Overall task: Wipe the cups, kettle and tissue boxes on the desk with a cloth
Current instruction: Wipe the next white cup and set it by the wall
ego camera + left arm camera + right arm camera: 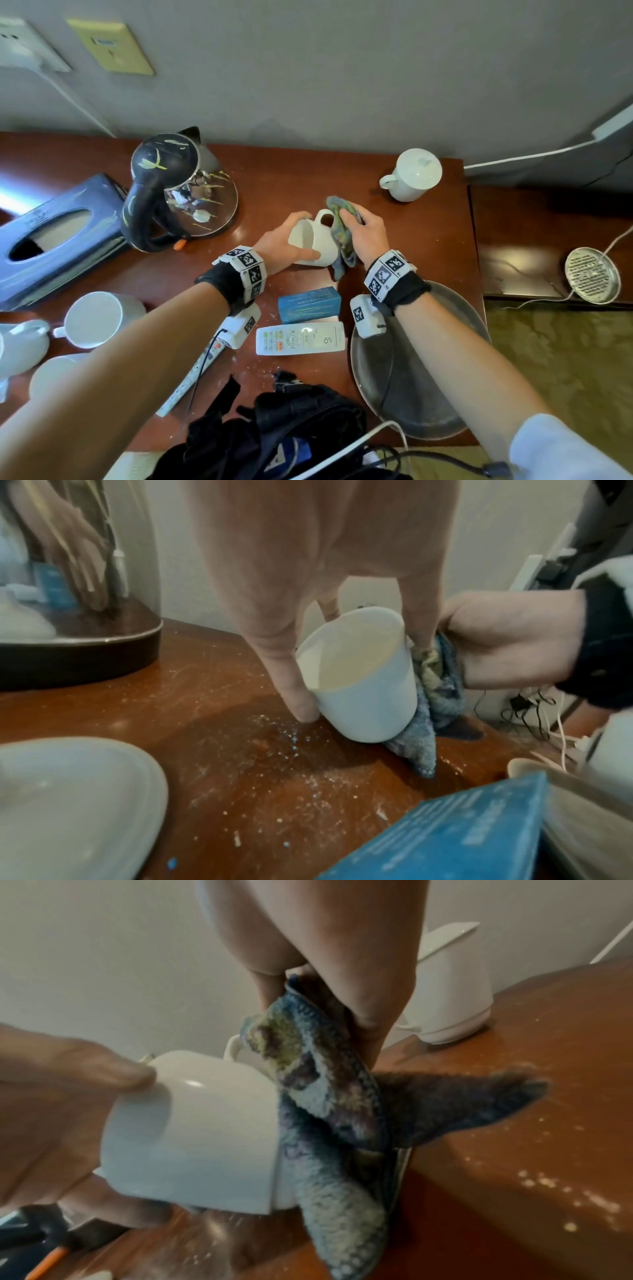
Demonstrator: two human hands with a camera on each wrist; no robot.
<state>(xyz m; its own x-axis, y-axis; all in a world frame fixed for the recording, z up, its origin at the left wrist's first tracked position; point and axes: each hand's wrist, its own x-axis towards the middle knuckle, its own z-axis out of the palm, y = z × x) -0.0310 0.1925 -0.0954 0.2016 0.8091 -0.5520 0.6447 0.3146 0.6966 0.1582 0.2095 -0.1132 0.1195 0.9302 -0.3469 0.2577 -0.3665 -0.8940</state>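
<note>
My left hand (291,240) grips a white cup (313,241) around its rim end and holds it tilted on its side, mouth toward me, just above the brown desk (274,178). Against the cup's base my right hand (366,236) presses a blue-green cloth (342,233) that it holds bunched in its fingers. In the right wrist view the cloth (329,1123) covers the base of the cup (192,1129) and its tail trails on the desk. A glass kettle (181,192) and a dark blue tissue box (58,236) stand at the left. A lidded white cup (411,174) stands at the back right.
More white cups (99,318) sit at the left edge. In front of my hands lie a small blue box (308,305), a white remote (301,337), a power strip (191,377), a round metal tray (411,377) and a black bag (291,428). White crumbs (308,783) dot the desk.
</note>
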